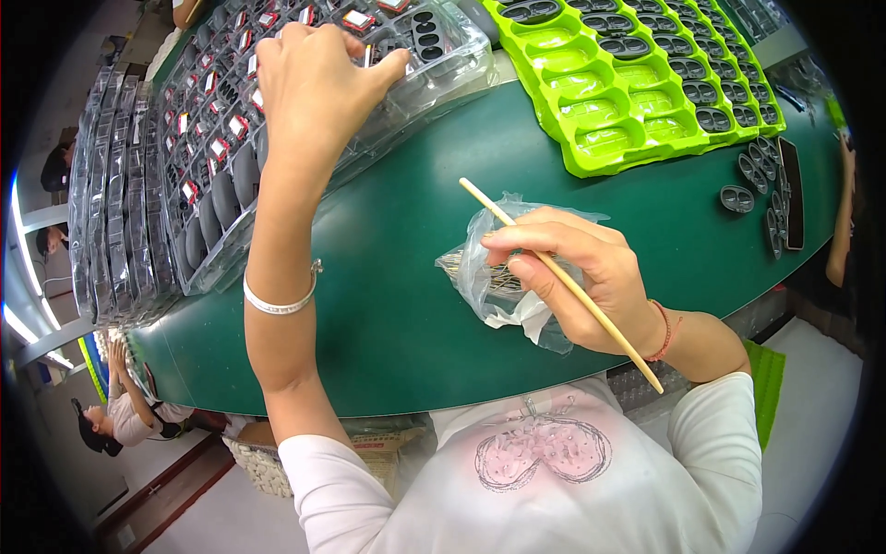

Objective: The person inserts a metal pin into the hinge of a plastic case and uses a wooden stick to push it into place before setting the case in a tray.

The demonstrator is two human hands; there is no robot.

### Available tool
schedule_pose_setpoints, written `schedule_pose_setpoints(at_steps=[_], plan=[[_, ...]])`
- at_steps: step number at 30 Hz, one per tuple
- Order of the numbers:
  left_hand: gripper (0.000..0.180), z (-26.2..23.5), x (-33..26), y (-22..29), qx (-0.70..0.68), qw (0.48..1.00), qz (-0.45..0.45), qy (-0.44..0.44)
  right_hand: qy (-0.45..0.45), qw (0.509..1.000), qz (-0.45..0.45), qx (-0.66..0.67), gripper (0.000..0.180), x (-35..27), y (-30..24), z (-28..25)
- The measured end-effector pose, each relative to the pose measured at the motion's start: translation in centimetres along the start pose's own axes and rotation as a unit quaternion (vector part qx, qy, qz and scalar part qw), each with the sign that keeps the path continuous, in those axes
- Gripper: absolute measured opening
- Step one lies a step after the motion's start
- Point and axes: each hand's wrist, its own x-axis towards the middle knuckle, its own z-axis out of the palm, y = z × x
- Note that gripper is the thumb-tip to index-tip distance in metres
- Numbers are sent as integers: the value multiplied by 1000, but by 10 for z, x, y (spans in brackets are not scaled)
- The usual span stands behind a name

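My left hand [318,88] reaches over a clear plastic tray [471,55] at the upper left. Its thumb stands apart from the bent fingers, close to the small parts; some fingertips are hidden. Dark oval parts [245,175] and small red-and-white pieces [220,148] fill the tray's pockets. In my right hand [581,268] a thin wooden stick [604,321] is pinched between thumb and fingers, slanting from upper left to lower right. Beneath that hand lies a crumpled clear plastic bag [475,295] with many thin metallic pieces [498,277] in it.
A bright green moulded tray [591,166] at the upper right holds dark oval parts in some pockets. Loose dark parts [736,198] lie right of it, beside a dark flat strip [791,194]. Stacked clear trays [111,203] stand at the left. Another person [129,420] sits far left.
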Motion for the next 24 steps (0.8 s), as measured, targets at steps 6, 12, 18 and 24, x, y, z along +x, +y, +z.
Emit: schedule_pose_setpoints(at_steps=[6, 12, 18, 24], plan=[[43, -10, 7, 7, 85, 996, 6, -22, -2, 1000, 1, 23, 18, -1, 1, 3], [40, 2, 7, 5, -26, 995, -67, -63, 4, 1000, 7, 5, 17, -1, 5, 2], [31, -14, 10, 7, -74, 992, -47, -95, -4, 1000, 18, 16, 17, 1, 2, -1], [35, -22, -12, 6, -217, 971, -88, -53, 9, 1000, 1, 13, 17, 0, 8, 2]])
